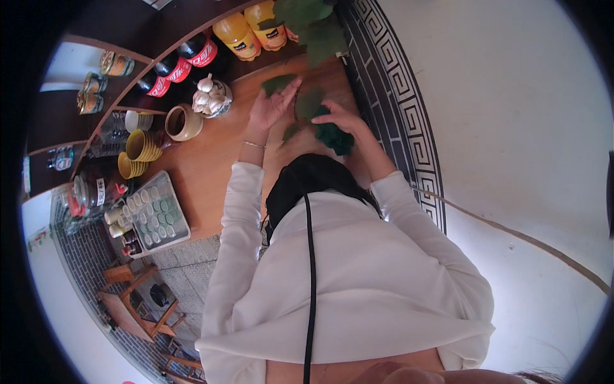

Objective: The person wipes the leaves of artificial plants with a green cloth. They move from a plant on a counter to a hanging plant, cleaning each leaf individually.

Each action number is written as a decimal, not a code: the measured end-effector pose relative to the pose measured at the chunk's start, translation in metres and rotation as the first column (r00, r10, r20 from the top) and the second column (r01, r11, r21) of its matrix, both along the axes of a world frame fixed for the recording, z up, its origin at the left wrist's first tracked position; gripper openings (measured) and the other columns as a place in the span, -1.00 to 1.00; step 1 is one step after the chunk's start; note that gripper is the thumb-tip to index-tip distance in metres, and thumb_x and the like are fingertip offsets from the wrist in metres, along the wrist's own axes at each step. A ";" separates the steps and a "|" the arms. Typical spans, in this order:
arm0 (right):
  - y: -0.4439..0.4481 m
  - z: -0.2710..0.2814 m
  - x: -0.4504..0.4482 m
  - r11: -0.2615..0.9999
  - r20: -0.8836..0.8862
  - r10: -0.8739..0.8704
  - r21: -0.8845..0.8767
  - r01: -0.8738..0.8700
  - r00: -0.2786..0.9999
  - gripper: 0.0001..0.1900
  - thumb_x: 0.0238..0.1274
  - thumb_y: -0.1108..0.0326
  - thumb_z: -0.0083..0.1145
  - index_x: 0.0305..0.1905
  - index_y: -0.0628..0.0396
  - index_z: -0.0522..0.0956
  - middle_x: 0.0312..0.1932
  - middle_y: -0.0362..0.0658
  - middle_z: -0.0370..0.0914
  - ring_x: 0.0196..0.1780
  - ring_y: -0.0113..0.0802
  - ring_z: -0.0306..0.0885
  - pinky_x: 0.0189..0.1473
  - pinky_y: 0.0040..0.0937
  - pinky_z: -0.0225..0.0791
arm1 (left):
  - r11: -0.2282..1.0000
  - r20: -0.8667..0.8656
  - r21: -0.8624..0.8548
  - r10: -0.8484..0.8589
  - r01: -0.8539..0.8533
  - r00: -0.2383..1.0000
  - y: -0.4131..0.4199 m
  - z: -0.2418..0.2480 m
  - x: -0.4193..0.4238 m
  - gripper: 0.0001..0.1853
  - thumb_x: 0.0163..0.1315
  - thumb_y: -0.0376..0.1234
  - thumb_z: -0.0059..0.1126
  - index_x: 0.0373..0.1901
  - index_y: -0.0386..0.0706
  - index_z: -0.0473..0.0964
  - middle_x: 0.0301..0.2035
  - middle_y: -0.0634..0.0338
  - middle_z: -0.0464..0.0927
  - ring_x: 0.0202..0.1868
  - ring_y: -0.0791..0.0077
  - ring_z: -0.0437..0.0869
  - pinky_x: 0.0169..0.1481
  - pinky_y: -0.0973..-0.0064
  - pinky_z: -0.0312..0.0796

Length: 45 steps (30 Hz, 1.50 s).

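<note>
My left hand is raised over the wooden counter with its fingers extended. It is beside a broad green leaf, and whether it touches the leaf is unclear. To its right, my right hand grips a bunched dark green cloth. Another green leaf hangs on a thin stem between the two hands. Larger, blurred leaves of the same plant show above, partly covering the orange drink bottles.
On the wooden counter are a glass bowl of garlic, a round ceramic pot, stacked yellow cups and a tray of small cups. Cola bottles line the shelf. A brick-patterned wall borders the right.
</note>
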State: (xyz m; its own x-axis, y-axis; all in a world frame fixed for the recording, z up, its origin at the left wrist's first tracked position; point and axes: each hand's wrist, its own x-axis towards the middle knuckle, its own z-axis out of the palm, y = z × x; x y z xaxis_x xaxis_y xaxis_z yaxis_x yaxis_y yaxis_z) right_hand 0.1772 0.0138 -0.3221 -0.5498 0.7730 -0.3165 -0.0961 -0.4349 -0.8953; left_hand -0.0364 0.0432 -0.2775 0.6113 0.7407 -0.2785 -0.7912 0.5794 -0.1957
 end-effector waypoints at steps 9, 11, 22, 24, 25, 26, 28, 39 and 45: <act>-0.022 0.061 -0.022 0.979 -0.119 -0.204 -0.016 0.203 0.972 -0.53 -0.04 0.36 0.35 0.01 0.26 0.48 -0.07 -0.09 0.57 0.04 -0.35 0.48 0.10 -0.43 0.31 | 0.748 -0.826 0.523 0.327 0.409 0.459 -0.046 -0.023 -0.012 -0.29 0.29 0.11 -0.15 0.22 -0.31 0.25 0.12 0.01 0.38 0.14 0.28 0.41 0.26 0.35 0.20; -0.024 0.062 -0.025 0.955 -0.107 -0.291 0.032 0.296 0.951 -0.65 0.02 0.39 0.29 -0.06 0.27 0.54 -0.09 -0.10 0.59 -0.02 -0.40 0.51 0.00 -0.47 0.36 | 0.637 -0.886 0.453 0.242 0.624 0.397 -0.064 -0.022 -0.013 -0.36 0.28 0.00 0.00 0.21 -0.30 0.27 0.09 0.05 0.41 0.13 0.32 0.42 0.27 0.37 0.18; -0.086 0.155 0.009 0.676 -0.228 -0.710 0.047 0.736 0.667 -0.70 0.04 0.42 0.28 -0.10 0.24 0.55 -0.24 -0.18 0.54 -0.22 -0.46 0.50 -0.19 -0.52 0.38 | 0.714 -0.330 0.675 0.063 0.189 0.942 -0.091 0.031 -0.012 -0.91 0.18 -0.47 0.03 -0.30 -0.14 0.36 -0.32 0.18 0.46 -0.16 0.42 0.52 0.05 0.46 0.40; -0.110 0.168 0.016 0.628 -0.291 -0.737 0.041 0.777 0.610 -0.73 0.03 0.51 0.26 -0.11 0.25 0.54 -0.25 -0.19 0.54 -0.20 -0.48 0.49 -0.16 -0.54 0.37 | 0.784 -0.350 0.591 0.037 0.190 0.936 -0.094 0.057 -0.013 -0.92 0.20 -0.44 0.03 -0.28 -0.14 0.38 -0.31 0.18 0.47 -0.17 0.45 0.51 -0.01 0.48 0.41; -0.120 0.176 0.016 0.590 -0.272 -0.769 0.045 0.806 0.578 -0.73 0.01 0.54 0.26 -0.11 0.25 0.54 -0.26 -0.20 0.54 -0.20 -0.49 0.48 -0.16 -0.54 0.38 | 0.817 -0.357 0.545 0.020 0.191 0.934 -0.095 0.065 -0.011 -0.92 0.21 -0.42 0.03 -0.27 -0.15 0.39 -0.30 0.18 0.48 -0.18 0.46 0.50 -0.04 0.49 0.41; -0.128 0.178 0.016 0.567 -0.268 -0.781 0.074 0.820 0.564 -0.73 0.02 0.54 0.26 -0.12 0.25 0.54 -0.26 -0.21 0.53 -0.21 -0.49 0.47 -0.17 -0.55 0.37 | 0.838 -0.446 0.522 0.108 0.161 0.888 -0.099 0.074 -0.004 -0.91 0.22 -0.40 0.04 -0.25 -0.15 0.40 -0.29 0.18 0.48 -0.19 0.47 0.50 -0.08 0.51 0.40; -0.134 0.179 0.017 0.453 -0.278 -0.815 0.242 0.858 0.509 -0.73 0.01 0.53 0.26 -0.13 0.23 0.54 -0.25 -0.22 0.52 -0.22 -0.50 0.45 -0.17 -0.56 0.35 | 0.862 -0.604 0.500 0.278 0.083 0.747 -0.106 0.087 0.012 -0.88 0.24 -0.36 0.04 -0.21 -0.14 0.42 -0.28 0.20 0.49 -0.22 0.51 0.49 -0.15 0.54 0.40; -0.123 0.200 -0.030 0.250 -0.153 -0.652 0.881 0.401 0.742 -0.74 -0.19 0.45 0.35 -0.30 0.25 0.55 -0.18 -0.10 0.48 -0.16 -0.30 0.48 -0.13 -0.47 0.33 | 0.844 -0.220 0.528 0.245 -0.096 0.944 -0.133 0.135 0.036 -0.52 0.37 -0.08 -0.25 0.14 -0.21 0.34 -0.03 0.13 0.50 0.06 0.40 0.46 0.19 0.44 0.31; -0.123 0.194 -0.066 0.222 -0.095 -0.665 0.922 0.317 0.741 -0.74 -0.21 0.46 0.35 -0.32 0.25 0.55 -0.17 -0.10 0.42 -0.16 -0.27 0.45 -0.15 -0.43 0.33 | 0.666 -0.288 0.700 0.592 -0.257 0.753 -0.160 0.155 0.051 -0.44 0.41 -0.03 -0.38 0.23 -0.25 0.22 0.23 0.00 0.27 0.27 0.28 0.28 0.36 0.37 0.13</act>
